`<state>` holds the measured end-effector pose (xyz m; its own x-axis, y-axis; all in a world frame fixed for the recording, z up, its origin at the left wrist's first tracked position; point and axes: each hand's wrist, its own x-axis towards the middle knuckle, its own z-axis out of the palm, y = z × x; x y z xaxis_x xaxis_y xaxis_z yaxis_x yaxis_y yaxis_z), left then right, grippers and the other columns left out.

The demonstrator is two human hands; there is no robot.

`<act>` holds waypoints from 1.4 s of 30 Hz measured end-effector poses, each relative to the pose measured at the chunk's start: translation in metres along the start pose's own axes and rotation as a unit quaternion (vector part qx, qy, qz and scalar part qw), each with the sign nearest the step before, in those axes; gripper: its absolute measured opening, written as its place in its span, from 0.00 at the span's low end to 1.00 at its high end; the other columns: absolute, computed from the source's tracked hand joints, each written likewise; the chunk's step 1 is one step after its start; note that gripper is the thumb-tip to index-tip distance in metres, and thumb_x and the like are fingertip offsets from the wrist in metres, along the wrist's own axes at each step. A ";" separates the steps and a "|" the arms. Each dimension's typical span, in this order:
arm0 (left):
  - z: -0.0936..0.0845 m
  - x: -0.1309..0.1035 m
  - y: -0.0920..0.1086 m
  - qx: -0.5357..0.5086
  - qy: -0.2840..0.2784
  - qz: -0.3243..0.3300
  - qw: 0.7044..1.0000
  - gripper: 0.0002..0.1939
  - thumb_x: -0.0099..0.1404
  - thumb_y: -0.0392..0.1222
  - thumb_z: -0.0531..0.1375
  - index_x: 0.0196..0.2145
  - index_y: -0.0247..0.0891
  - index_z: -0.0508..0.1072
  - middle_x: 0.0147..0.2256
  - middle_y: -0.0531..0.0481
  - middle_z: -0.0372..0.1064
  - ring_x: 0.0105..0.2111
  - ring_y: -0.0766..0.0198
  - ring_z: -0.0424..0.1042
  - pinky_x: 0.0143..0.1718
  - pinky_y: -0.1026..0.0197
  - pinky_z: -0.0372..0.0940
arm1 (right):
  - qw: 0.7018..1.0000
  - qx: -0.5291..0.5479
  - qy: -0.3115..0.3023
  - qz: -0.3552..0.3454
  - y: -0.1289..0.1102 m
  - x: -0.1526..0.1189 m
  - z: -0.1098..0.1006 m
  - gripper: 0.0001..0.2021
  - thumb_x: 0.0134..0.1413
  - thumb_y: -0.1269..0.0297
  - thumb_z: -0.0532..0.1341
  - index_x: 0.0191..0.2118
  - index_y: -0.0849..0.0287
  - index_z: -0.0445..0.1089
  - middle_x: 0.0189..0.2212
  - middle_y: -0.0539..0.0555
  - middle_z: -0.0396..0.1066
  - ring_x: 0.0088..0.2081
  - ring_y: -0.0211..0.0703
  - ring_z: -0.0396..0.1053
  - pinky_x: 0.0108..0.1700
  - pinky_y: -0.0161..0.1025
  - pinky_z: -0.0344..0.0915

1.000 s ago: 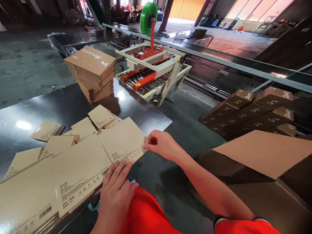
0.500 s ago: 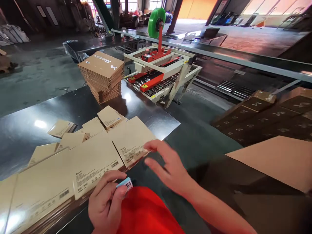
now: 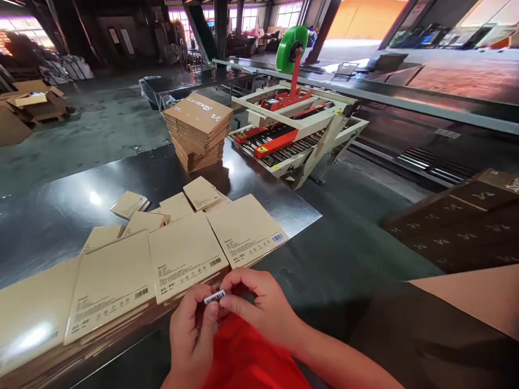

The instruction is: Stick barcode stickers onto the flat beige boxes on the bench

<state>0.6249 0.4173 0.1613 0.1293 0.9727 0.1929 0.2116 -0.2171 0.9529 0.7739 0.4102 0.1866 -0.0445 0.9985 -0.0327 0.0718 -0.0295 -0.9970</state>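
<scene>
Low in the middle, my left hand pinches a small stack or roll of barcode labels between thumb and fingers. My right hand meets it from the other side, thumb and forefinger closed at the labels' right end. Just beyond my hands lie flat cream boxes with printed text. The rightmost cream box carries a whitish barcode label at its right corner. Beside it, the middle cream box and the left cream box show printed barcodes.
Several smaller cream boxes lie loosely behind the row on the shiny dark table. Farther back stand a stack of flat cartons and a carton-sealing machine with a green tape roll. Brown cartons are piled at right.
My right hand has left the rightmost box's corner, where a barcode label now shows, and come to the labels in my left hand. The view has shifted left.
</scene>
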 end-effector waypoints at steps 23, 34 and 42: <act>-0.026 -0.005 -0.040 0.251 -0.029 0.193 0.948 0.15 0.66 0.37 0.56 0.21 0.38 0.69 0.50 0.43 0.73 0.22 0.69 0.74 0.21 0.68 0.64 | 0.920 -0.380 0.092 0.031 0.003 0.047 0.000 0.08 0.50 0.66 0.60 0.22 0.56 0.68 0.39 0.51 0.71 0.46 0.48 0.63 0.51 0.51 0.52; -0.029 -0.007 -0.042 0.254 -0.035 0.199 0.946 0.16 0.66 0.36 0.56 0.19 0.37 0.65 0.50 0.41 0.73 0.19 0.73 0.71 0.19 0.68 0.61 | 0.912 -0.393 0.115 0.034 0.009 0.050 0.003 0.09 0.49 0.70 0.59 0.20 0.57 0.66 0.37 0.50 0.72 0.44 0.46 0.63 0.48 0.49 0.50; -0.030 -0.005 -0.042 0.256 -0.039 0.204 0.944 0.16 0.65 0.36 0.56 0.20 0.37 0.67 0.50 0.41 0.72 0.20 0.71 0.72 0.21 0.68 0.62 | 0.907 -0.403 0.123 0.010 0.011 0.051 0.002 0.09 0.49 0.69 0.59 0.20 0.57 0.67 0.36 0.51 0.72 0.42 0.46 0.63 0.48 0.49 0.50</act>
<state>0.5868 0.4242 0.1275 0.3671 0.7948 0.4832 0.5668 -0.6030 0.5614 0.7700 0.4607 0.1737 0.1810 0.9813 0.0651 0.7802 -0.1029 -0.6171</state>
